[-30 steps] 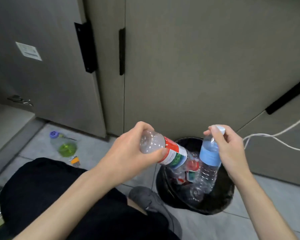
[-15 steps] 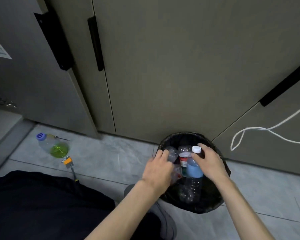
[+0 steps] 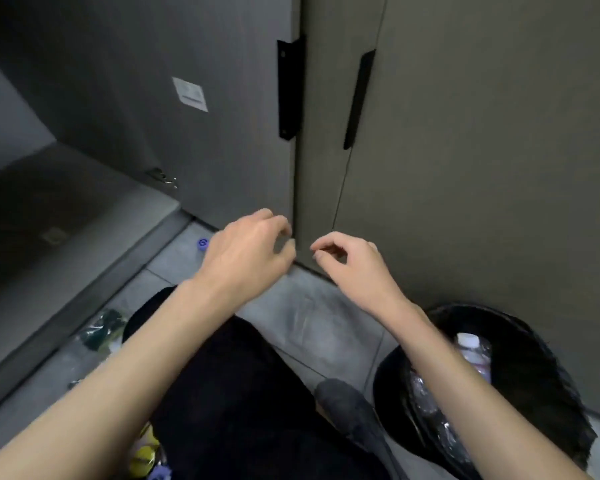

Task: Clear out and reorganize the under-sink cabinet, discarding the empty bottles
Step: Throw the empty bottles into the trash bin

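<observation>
Both hands are raised side by side in front of the cabinet doors, near each other but not touching. The left hand [image 3: 248, 251] holds nothing; its fingers are loosely curled, tips close to the lower edge of the open door [image 3: 201, 140]. The right hand [image 3: 352, 263] also holds nothing; its fingers hang loosely curled, thumb and forefinger close together with no object between them. The open door swings out to the left and carries a white sticker [image 3: 190, 94] and a black handle [image 3: 289, 88] on its edge. The shut door [image 3: 482, 150] stands to its right, with a second black handle [image 3: 359, 98] beside the seam. The bin [image 3: 551, 368], lined with a black bag, stands on the floor at lower right, close to the shut door. Clear plastic bottles [image 3: 426, 400] lie inside it; one with a white cap [image 3: 467, 340] stands near the rim, partly hidden by the right forearm. A blue cap [image 3: 203, 243] of another bottle shows on the tiled floor [image 3: 312, 323] just behind the left hand; the rest of that bottle is hidden. More items [image 3: 101, 332], blurred, lie on the floor at lower left beside the dark trouser leg [image 3: 243, 393]. A grey shoe [image 3: 347, 407] rests between the leg and the bin.
</observation>
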Demonstrator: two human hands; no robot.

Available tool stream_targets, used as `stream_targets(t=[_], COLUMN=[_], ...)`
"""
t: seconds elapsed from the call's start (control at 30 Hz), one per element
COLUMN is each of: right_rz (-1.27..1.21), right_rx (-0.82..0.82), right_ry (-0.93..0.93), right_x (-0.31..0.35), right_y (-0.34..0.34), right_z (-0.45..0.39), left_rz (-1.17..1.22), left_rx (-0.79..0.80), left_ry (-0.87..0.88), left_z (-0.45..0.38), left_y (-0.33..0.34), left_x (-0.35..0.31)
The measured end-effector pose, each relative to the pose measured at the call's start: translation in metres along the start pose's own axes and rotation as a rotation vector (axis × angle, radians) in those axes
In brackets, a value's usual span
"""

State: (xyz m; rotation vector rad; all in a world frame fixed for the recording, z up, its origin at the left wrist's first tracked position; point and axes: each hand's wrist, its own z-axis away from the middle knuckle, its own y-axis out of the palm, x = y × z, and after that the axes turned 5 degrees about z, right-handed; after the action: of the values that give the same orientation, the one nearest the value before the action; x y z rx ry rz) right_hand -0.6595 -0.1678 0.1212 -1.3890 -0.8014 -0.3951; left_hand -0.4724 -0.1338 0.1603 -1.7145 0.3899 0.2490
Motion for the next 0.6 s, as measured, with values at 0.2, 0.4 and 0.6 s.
stream_targets(t=[0.2,0.4,0.6], right_rz=[-0.068,-0.015,0.259], right_rx=[0.257,0.509,0.767], right_ry=[-0.264,-0.296,-0.141], right_x=[0.133,0.205,0.141], right_y=[0.073,0.183,0.289], right_z=[-0.062,-0.082,-0.067], left_rz=[-0.089,0.023,0.2], left_rx=[-0.148,-0.02,0.24], left_ry=[-0.412,-0.84,-0.975], left_z=[0.037,0.123,0.194], left_y=[-0.094,-0.086,-0.002], left_x=[0.142,0.252,0.295])
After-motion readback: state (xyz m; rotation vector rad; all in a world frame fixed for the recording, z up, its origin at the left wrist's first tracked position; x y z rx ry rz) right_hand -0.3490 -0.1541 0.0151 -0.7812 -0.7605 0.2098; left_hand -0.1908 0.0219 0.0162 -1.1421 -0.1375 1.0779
